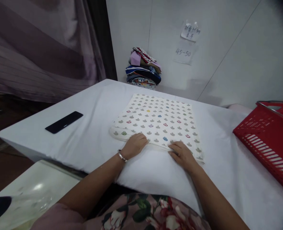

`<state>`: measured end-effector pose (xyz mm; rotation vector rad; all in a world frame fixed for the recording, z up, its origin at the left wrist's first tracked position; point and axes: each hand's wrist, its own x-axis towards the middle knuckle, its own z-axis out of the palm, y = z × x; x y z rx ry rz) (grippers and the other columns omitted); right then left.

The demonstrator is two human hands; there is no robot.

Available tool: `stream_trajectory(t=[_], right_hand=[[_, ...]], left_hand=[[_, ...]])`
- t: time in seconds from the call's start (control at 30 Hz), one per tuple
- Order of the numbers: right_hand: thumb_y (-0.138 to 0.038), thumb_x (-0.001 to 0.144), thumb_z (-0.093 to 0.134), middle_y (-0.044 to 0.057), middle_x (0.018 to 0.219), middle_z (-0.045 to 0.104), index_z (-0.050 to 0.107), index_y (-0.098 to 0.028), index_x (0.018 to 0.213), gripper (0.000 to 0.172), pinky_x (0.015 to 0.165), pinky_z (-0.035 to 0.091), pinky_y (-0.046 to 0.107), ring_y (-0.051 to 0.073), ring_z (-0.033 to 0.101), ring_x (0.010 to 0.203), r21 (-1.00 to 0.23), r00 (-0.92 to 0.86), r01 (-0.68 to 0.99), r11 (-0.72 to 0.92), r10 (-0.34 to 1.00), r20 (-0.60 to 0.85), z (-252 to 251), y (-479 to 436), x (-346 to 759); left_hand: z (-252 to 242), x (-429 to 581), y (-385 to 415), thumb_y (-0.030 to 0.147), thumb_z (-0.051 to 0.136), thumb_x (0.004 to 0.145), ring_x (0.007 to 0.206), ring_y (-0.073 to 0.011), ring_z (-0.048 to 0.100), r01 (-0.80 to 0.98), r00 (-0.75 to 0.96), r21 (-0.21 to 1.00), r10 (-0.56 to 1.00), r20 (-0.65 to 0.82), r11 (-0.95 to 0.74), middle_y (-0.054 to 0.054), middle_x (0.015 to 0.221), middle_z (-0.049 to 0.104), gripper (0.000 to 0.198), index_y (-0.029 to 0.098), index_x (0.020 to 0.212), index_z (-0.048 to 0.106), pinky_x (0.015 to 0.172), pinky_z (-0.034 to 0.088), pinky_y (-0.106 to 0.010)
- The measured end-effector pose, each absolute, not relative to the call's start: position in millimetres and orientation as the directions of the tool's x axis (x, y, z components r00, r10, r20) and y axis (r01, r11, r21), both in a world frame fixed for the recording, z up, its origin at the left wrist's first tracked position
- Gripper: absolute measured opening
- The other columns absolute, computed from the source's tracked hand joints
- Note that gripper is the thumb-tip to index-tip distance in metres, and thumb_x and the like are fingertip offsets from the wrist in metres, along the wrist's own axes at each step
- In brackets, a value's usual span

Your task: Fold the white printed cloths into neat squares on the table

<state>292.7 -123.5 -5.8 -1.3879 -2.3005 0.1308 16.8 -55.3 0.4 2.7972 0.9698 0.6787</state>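
Observation:
A cream cloth (159, 119) printed with small grey and coloured shapes lies folded flat on the white-covered table (91, 140). My left hand (133, 145), with a bracelet at the wrist, grips the cloth's near edge with curled fingers. My right hand (182, 154) holds the same near edge further right, fingers bent over the hem. Both hands rest on the table surface.
A black phone (64, 122) lies on the table's left side. A stack of folded clothes (143, 68) stands against the far wall. A red plastic basket (269, 140) sits at the right edge. Paper notes (190, 32) hang on the wall.

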Motion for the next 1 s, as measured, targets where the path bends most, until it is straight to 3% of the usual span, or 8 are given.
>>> stream_trajectory(t=[0.33,1.0], right_hand=[[-0.028,0.089,0.043,0.008,0.096,0.06,0.063,-0.024,0.103,0.024,0.077,0.048,0.038,0.021,0.056,0.089,-0.355,-0.373,0.797,0.489,0.86,0.347,-6,-123,292],[-0.025,0.091,0.036,0.007,0.092,0.06,0.058,-0.021,0.096,0.023,0.077,0.046,0.034,0.02,0.055,0.088,-0.371,-0.303,0.816,0.443,0.875,0.378,-9,-121,290]], left_hand=[[-4,13,-52,0.029,0.049,0.086,0.088,-0.0178,0.049,0.54,0.717,0.295,0.615,0.329,-0.788,-0.005,0.093,0.057,0.018,0.019,0.097,0.06,0.079,0.04,-0.033],[-13,26,-48,0.029,0.039,0.091,0.083,-0.0171,0.05,0.534,0.724,0.193,0.563,0.398,-0.823,-0.005,0.088,0.059,0.024,0.02,0.093,0.061,0.076,0.039,-0.033]])
